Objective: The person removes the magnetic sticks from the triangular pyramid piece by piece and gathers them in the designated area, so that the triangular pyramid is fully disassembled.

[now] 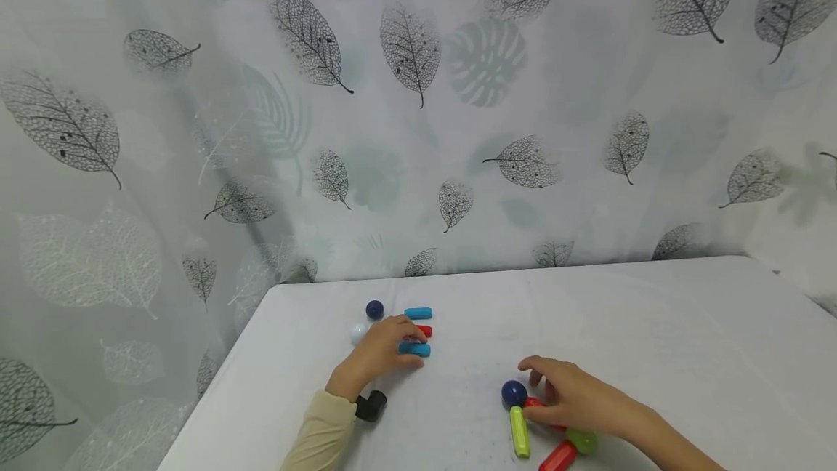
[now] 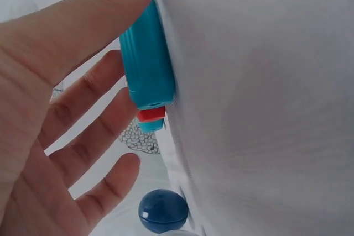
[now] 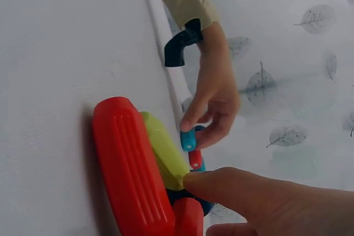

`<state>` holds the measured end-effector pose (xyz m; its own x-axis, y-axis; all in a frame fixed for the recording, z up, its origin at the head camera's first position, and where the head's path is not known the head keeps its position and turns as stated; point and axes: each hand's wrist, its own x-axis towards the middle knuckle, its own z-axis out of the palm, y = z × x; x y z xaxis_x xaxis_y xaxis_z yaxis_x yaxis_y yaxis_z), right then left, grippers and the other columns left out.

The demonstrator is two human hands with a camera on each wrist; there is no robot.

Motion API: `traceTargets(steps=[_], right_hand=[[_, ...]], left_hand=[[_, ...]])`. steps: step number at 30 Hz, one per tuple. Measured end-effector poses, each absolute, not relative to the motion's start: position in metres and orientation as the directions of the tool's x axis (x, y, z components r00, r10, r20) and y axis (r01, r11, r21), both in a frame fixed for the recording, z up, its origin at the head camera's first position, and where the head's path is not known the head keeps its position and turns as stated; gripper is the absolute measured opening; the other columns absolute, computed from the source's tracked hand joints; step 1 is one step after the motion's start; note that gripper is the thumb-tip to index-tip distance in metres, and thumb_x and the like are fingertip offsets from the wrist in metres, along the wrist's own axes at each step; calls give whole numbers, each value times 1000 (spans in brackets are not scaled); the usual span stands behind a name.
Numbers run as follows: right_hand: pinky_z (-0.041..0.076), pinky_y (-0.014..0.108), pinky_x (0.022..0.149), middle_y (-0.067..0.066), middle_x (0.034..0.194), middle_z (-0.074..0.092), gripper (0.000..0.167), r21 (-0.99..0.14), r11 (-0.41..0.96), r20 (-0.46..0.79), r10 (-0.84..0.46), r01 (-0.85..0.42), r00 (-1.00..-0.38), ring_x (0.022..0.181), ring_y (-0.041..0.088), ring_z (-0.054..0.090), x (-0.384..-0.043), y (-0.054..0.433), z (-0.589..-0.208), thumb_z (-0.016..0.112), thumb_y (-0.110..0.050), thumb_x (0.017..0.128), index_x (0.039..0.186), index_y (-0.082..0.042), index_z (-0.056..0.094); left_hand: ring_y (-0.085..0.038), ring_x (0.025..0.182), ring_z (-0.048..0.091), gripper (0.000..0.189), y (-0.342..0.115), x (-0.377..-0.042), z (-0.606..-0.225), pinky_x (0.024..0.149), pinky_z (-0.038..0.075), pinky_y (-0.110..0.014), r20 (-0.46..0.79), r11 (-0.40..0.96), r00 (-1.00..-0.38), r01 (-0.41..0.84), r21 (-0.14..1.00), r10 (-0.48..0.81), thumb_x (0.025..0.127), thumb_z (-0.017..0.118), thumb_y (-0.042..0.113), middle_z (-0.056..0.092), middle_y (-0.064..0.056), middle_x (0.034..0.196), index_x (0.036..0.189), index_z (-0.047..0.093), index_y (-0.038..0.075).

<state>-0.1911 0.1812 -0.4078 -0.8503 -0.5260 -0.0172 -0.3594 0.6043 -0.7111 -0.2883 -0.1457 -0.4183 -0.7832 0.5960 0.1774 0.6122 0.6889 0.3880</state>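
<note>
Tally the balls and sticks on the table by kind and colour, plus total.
Dark blue balls: 2
White ball: 1
Green ball: 1
Blue sticks: 2
Red sticks: 3
Yellow-green stick: 1
Total: 10

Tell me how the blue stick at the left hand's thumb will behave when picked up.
The stick will probably stay stiff, given its thick, straight body. Its sheen hints at slipperiness, though the side grooves may help the left grip. Its flat facets might keep it from rolling far.

Blue stick [image 3: 188, 141] was pinched by left hand [image 3: 218, 92]; red stick [image 3: 133, 167] was observed beside yellow-green stick [image 3: 165, 148], near right hand [image 3: 271, 203].
</note>
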Motion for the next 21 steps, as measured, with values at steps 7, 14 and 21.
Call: traceTargets(steps=[7, 14, 21], right_hand=[[41, 21, 52, -7, 69, 51, 24, -694, 630, -65, -538, -350, -840, 60, 4, 46, -191, 181, -404, 78, -25, 81, 88, -12, 58], [40, 20, 54, -10, 71, 50, 16, -656, 641, -33, -552, -399, -833, 63, 3, 45, -190, 177, -407, 76, -19, 83, 90, -15, 62], [47, 21, 66, -15, 87, 54, 17, -599, 639, 20, -591, -483, -807, 75, 1, 46, -191, 173, -412, 73, -24, 87, 102, -16, 68]], left_hand=[[-20, 104, 58, 21, -144, -288, -414, 95, 45, -41, 265, 634, -743, 666, 393, 615, 82, 80, 22, 66, 2, 104, 99, 72, 14], [-14, 101, 59, 19, -134, -280, -403, 88, 45, -30, 331, 581, -673, 739, 342, 661, 83, 79, 24, 66, 5, 100, 99, 73, 16], [-15, 102, 61, 19, -118, -267, -393, 83, 46, -25, 302, 527, -614, 785, 325, 729, 86, 76, 25, 69, 3, 99, 102, 73, 15]])
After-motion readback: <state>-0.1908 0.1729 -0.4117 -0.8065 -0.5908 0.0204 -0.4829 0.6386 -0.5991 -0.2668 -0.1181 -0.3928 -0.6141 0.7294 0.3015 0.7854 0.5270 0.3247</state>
